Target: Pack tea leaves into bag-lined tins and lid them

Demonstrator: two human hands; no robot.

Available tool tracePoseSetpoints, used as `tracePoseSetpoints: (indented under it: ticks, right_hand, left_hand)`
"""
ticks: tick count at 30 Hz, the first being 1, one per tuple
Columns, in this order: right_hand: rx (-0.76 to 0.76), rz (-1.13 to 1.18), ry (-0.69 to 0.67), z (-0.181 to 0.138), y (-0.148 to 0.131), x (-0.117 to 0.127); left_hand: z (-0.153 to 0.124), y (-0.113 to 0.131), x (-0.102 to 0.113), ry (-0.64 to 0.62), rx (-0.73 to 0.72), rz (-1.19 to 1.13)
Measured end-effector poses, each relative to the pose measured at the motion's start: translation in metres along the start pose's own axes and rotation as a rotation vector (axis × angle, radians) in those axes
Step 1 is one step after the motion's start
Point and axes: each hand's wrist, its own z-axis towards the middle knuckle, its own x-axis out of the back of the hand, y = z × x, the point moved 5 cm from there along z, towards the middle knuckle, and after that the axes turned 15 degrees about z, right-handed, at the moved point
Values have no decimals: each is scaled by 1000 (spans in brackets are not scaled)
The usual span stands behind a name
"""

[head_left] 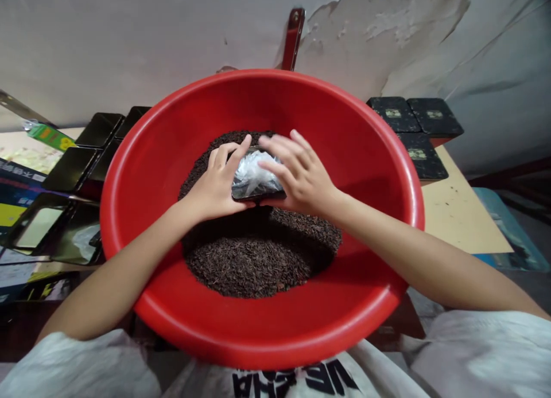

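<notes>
A big red plastic basin sits in front of me, holding a heap of dark loose tea leaves. Over the heap, both hands hold a small black tin lined with a clear plastic bag. My left hand grips the tin's left side with its fingers curled round it. My right hand rests on the tin's right side, fingers laid over the plastic on top.
Several empty black tins lie open to the left of the basin, and closed black lids or boxes are stacked at the right on a pale table. A peeling wall rises behind. A red handle stands behind the basin.
</notes>
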Motion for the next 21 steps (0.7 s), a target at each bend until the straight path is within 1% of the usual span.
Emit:
tracePoseSetpoints:
  ticks: [2,4,5,7,9,10,11,12,13,15,16,18,21]
  right_hand:
    - [-28,-23,-62,0,1,1]
    - [-63,-45,-167,-2,0,-3]
    - [-82,-57,-208,-4,-2,-5]
    - [-131,-92,-236,-11,-4,-8]
    - [-163,-117,-225,-19,-4,-8]
    - [-178,-119,-205,-23,-2,-6]
    - [-197,-114,-177,-27,1,-4]
    - [-223,-102,-143,-31,5,-2]
    - [-254,-89,-103,-33,11,2]
    - [-323,-77,-28,-37,24,10]
    - [-355,-85,4,-39,30,15]
    - [-414,-129,62,-40,40,26]
    - [-491,-226,170,-43,49,46]
  left_hand:
    - [-3,3,-2,11,-31,-62]
    - [-5,8,0,-4,-52,-144]
    - [-5,10,2,-28,-59,-211]
    - [-1,9,8,-99,-38,-411]
    - [9,-3,14,-128,59,-587]
    - [17,-15,15,-118,128,-608]
    - [26,-29,14,-103,208,-575]
    - [35,-44,9,-94,274,-486]
    - [45,-58,0,-134,323,-364]
    - [62,-87,-28,-291,457,-164]
    - [68,-99,-42,-341,524,-81]
    - [79,-117,-68,-358,599,59]
    - [93,-130,-98,-305,633,142]
